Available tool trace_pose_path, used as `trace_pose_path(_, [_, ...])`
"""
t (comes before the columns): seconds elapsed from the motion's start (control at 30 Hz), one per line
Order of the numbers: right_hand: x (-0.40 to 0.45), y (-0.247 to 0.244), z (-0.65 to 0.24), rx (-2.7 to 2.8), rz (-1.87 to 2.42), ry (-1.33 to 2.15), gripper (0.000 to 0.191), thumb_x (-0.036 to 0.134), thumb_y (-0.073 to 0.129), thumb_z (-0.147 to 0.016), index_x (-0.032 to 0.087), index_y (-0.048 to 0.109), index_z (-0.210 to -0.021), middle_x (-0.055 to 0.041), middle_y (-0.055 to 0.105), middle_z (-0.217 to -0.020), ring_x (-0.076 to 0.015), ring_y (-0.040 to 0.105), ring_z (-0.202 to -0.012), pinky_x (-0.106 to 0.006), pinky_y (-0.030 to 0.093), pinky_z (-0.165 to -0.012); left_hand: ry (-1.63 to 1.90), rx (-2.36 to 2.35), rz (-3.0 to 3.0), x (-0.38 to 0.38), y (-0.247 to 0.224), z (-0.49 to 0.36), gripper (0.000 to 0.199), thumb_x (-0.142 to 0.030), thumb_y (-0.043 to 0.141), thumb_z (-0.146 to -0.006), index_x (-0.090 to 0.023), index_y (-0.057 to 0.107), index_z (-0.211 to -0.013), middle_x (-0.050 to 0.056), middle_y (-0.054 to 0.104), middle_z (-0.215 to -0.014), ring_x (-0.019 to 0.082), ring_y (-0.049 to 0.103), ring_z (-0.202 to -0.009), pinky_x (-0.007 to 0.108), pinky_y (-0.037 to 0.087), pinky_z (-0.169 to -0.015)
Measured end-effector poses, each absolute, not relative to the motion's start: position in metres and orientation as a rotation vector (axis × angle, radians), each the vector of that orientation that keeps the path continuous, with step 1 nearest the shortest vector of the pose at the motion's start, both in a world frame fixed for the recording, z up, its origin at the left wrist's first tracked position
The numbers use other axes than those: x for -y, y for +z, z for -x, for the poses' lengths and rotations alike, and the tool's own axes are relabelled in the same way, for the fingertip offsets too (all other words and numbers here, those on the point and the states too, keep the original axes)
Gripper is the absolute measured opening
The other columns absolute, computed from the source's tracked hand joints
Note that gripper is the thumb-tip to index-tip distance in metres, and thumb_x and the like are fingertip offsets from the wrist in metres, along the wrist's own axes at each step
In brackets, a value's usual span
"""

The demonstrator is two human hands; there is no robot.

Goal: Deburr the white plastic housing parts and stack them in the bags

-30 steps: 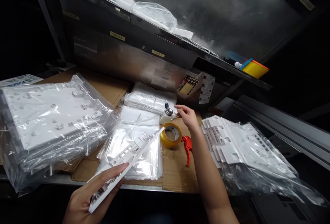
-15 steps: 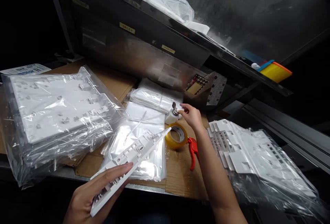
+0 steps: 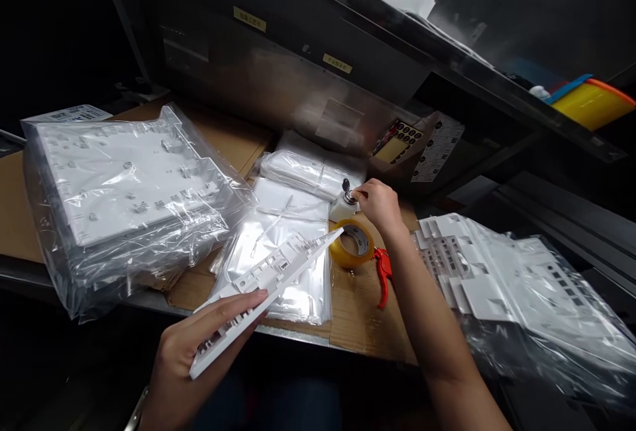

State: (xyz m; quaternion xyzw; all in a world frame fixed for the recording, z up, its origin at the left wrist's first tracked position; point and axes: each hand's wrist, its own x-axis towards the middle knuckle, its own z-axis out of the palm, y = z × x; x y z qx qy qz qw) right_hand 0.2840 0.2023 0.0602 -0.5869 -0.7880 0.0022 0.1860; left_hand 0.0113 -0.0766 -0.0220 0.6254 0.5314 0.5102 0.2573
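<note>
My left hand (image 3: 209, 345) grips a white plastic molded panel (image 3: 278, 279) with slots and clips along it, tilted up over a stack of clear plastic bags (image 3: 298, 285). My right hand (image 3: 380, 202) is closed in a pinch at the metal top of a small white dispenser bottle (image 3: 342, 209), whose round dark lid stands raised. What the fingertips hold, if anything, is too small to make out. Just in front of the bottle lies a roll of yellow tape (image 3: 342, 255). A red-handled cutter (image 3: 382, 275) rests beside the roll, near my right forearm.
Bagged white panels (image 3: 129, 186) are piled at the left. More white molded parts (image 3: 477, 279) in clear plastic lie at the right. Folded clear bags (image 3: 313, 169) sit at the back. A metal shelf edge (image 3: 447, 60) overhangs, with a yellow container (image 3: 596, 103) on it.
The camera view has shifted, so the bench appears further right and slightly higher. My right hand has tipped down closer onto the bottle top. My left hand keeps the panel.
</note>
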Motion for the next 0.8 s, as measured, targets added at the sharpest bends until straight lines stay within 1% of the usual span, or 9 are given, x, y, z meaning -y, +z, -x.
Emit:
trace_pose_path(0.13, [-0.194,0.063,-0.284,2.116,1.648,0.067,0.016,0.019,0.065,-0.086,0.017,0.081,-0.088,-0.0104,0.076,-0.097,-0.0248,0.069,-0.089,-0.036,0.05,-0.082,1.396,-1.438,-1.672,0.077,-0.02,-0.013,0.036,-0.015,0.071,-0.092,-0.033,0.071,-0.123,-0.004,0.077,-0.119,0.016,0.074,-0.106,0.021,0.055,-0.097])
trace_pose_path(0.23, [-0.15,0.072,-0.275,1.99,1.549,0.148,0.022,0.028,0.064,-0.093,0.018,0.078,-0.106,-0.0098,0.076,-0.106,-0.0231,0.071,-0.092,-0.036,0.055,-0.085,1.409,-1.444,-1.62,0.078,-0.021,-0.014,0.037,-0.017,0.074,-0.09,-0.034,0.071,-0.123,-0.004,0.077,-0.119,0.017,0.073,-0.107,0.022,0.055,-0.098])
trace_pose_path(0.27, [-0.127,0.075,-0.268,1.958,1.485,0.186,0.026,0.032,0.062,-0.095,0.02,0.075,-0.115,-0.0086,0.076,-0.109,-0.0215,0.071,-0.093,-0.035,0.057,-0.085,1.414,-1.441,-1.611,0.078,-0.021,-0.015,0.038,-0.017,0.074,-0.09,-0.034,0.071,-0.124,-0.004,0.077,-0.12,0.017,0.073,-0.108,0.023,0.055,-0.098])
trace_pose_path(0.33, [-0.072,0.079,-0.249,1.836,1.21,0.403,0.029,0.032,0.067,-0.095,0.027,0.073,-0.123,-0.006,0.074,-0.114,-0.0227,0.07,-0.102,-0.036,0.059,-0.087,1.402,-1.443,-1.611,0.077,-0.02,-0.016,0.038,-0.017,0.073,-0.09,-0.034,0.07,-0.124,-0.004,0.077,-0.12,0.018,0.073,-0.109,0.024,0.055,-0.099])
trace_pose_path(0.4, [-0.018,0.076,-0.227,1.83,1.067,0.513,0.026,0.024,0.068,-0.095,0.033,0.074,-0.119,-0.0038,0.073,-0.111,-0.0209,0.069,-0.103,-0.034,0.059,-0.087,1.402,-1.45,-1.622,0.077,-0.018,-0.017,0.037,-0.017,0.073,-0.091,-0.034,0.07,-0.124,-0.004,0.077,-0.119,0.017,0.073,-0.108,0.023,0.055,-0.098])
trace_pose_path(0.47, [0.023,0.069,-0.204,1.833,0.978,0.649,0.029,0.015,0.068,-0.094,0.032,0.075,-0.117,-0.0036,0.071,-0.106,-0.0188,0.07,-0.097,-0.031,0.06,-0.083,1.396,-1.437,-1.63,0.076,-0.015,-0.017,0.035,-0.018,0.07,-0.093,-0.035,0.07,-0.124,-0.005,0.077,-0.119,0.015,0.072,-0.107,0.021,0.054,-0.097])
trace_pose_path(0.53, [0.046,0.061,-0.187,1.819,0.925,0.717,0.03,0.011,0.07,-0.091,0.029,0.075,-0.114,-0.004,0.07,-0.101,-0.0178,0.071,-0.091,-0.029,0.06,-0.078,1.394,-1.409,-1.624,0.077,-0.013,-0.017,0.033,-0.02,0.067,-0.095,-0.036,0.07,-0.123,-0.005,0.076,-0.12,0.015,0.072,-0.107,0.021,0.054,-0.096])
trace_pose_path(0.67, [0.047,0.053,-0.18,1.837,0.916,0.66,0.023,0.01,0.073,-0.087,0.024,0.074,-0.106,-0.0043,0.07,-0.095,-0.0169,0.071,-0.083,-0.028,0.061,-0.073,1.393,-1.383,-1.61,0.08,-0.014,-0.017,0.031,-0.022,0.067,-0.095,-0.034,0.07,-0.123,-0.003,0.076,-0.121,0.017,0.072,-0.109,0.023,0.055,-0.096])
trace_pose_path(0.8, [0.015,0.053,-0.205,1.814,1.045,0.541,0.016,0.013,0.069,-0.091,0.024,0.073,-0.102,-0.0035,0.069,-0.095,-0.0163,0.067,-0.083,-0.029,0.057,-0.072,1.423,-1.44,-1.64,0.081,-0.019,-0.021,0.037,-0.017,0.072,-0.091,-0.034,0.071,-0.124,-0.004,0.076,-0.12,0.018,0.072,-0.108,0.024,0.053,-0.099])
